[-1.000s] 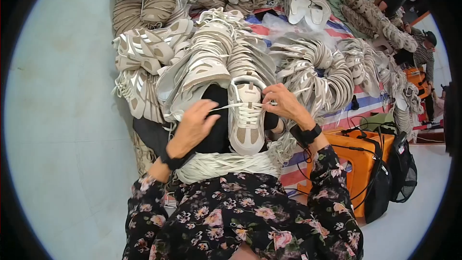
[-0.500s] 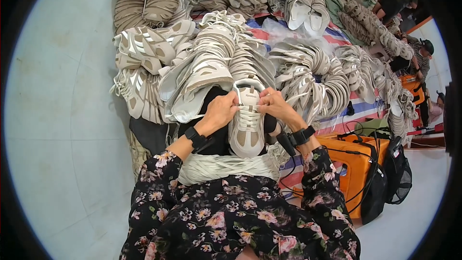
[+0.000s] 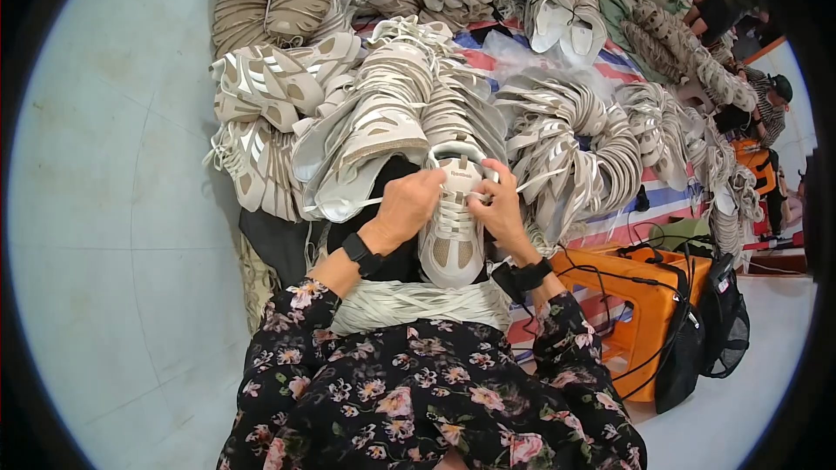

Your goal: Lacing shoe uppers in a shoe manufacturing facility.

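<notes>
A beige and white shoe upper [image 3: 452,265] sits toe toward me between my hands, at the near end of a long nested row of similar uppers [image 3: 396,78]. White shoelace [image 3: 452,219] zigzags across its front. My left hand [image 3: 403,206] is closed at the upper's left eyelets, its fingertips partly hidden; a lace end sticks out to its left. At the right eyelets, my right hand [image 3: 499,206] has curled fingers around the lace, whose loose end [image 3: 544,179] runs out to the right. A thick bundle of white laces [image 3: 418,306] lies across my lap.
Bundled uppers [image 3: 270,87] are piled at the left, with more ring-shaped bundles [image 3: 575,144] at the right on a striped sheet [image 3: 662,196]. Near my right arm stand an orange plastic stool [image 3: 640,331] and a black bag [image 3: 684,339] with cables. Other people [image 3: 771,104] are at the far right.
Lace ends now stick out to both sides of the upper. My right hand has turned with its fingers more upright, and my left hand has closed more. The view has shifted slightly.
</notes>
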The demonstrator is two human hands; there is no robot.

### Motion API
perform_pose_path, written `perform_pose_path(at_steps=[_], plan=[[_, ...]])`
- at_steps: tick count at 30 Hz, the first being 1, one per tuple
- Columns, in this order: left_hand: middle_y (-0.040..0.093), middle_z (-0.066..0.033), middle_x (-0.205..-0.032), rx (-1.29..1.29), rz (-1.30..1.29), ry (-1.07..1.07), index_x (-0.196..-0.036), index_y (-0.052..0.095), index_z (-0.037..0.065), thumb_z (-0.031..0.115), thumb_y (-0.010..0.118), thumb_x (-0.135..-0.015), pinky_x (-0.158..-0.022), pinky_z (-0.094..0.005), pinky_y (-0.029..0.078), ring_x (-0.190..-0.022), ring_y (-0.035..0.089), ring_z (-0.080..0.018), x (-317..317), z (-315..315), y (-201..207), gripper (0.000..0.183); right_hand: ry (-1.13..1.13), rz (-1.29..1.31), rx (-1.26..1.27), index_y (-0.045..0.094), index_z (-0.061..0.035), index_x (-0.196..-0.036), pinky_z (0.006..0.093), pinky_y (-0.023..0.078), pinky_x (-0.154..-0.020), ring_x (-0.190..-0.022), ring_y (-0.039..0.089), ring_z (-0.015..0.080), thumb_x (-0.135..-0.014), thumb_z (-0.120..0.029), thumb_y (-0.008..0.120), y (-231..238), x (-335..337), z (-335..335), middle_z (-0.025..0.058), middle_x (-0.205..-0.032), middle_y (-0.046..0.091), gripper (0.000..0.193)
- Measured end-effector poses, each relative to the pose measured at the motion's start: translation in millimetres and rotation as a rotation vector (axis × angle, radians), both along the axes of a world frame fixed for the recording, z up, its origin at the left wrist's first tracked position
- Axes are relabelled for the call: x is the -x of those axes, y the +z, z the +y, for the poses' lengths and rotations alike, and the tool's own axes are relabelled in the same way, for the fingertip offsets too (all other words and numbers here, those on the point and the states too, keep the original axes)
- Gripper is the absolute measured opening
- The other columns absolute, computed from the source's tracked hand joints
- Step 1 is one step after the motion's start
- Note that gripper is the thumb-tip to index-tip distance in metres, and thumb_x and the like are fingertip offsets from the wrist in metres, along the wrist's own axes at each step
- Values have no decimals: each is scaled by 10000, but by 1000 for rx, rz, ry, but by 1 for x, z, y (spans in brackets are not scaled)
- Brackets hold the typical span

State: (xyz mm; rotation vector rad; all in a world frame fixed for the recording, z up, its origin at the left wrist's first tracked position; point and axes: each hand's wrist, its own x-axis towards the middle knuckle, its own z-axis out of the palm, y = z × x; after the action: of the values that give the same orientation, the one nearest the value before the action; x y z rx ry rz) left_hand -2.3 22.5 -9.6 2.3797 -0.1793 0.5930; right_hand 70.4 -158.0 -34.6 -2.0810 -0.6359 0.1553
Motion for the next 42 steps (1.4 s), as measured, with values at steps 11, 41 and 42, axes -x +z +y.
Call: perform_pose_path(at_steps=[11, 41, 42], plan=[[582, -160, -622, 175, 517, -17, -718, 585, 4, 306, 626, -765, -556, -413, 438, -620, 578, -349, -4, 4, 6, 308, 230, 48, 155, 657, -65, -771, 428, 246, -1007, -1204, 280, 346, -659, -198, 652, 11, -17, -5, 147, -1328, 354, 174], [564, -164, -685, 99, 355, 50, -851, 492, 5, 105, 614, -773, -564, -409, 423, -632, 551, -354, -4, 4, 5, 175, 235, 344, -82, 571, 22, -784, 263, 393, -520, -550, 431, 88, -824, -134, 572, 40, 11, -19, 46, -571, 501, 161], [564, -164, -685, 101, 330, 35, -851, 492, 5, 105, 614, -773, -564, -409, 423, -632, 551, -354, -3, 5, 7, 175, 267, 320, -54, 560, 25, -772, 265, 391, -516, -546, 433, 93, -826, -136, 567, 39, 14, -20, 59, -579, 497, 171]])
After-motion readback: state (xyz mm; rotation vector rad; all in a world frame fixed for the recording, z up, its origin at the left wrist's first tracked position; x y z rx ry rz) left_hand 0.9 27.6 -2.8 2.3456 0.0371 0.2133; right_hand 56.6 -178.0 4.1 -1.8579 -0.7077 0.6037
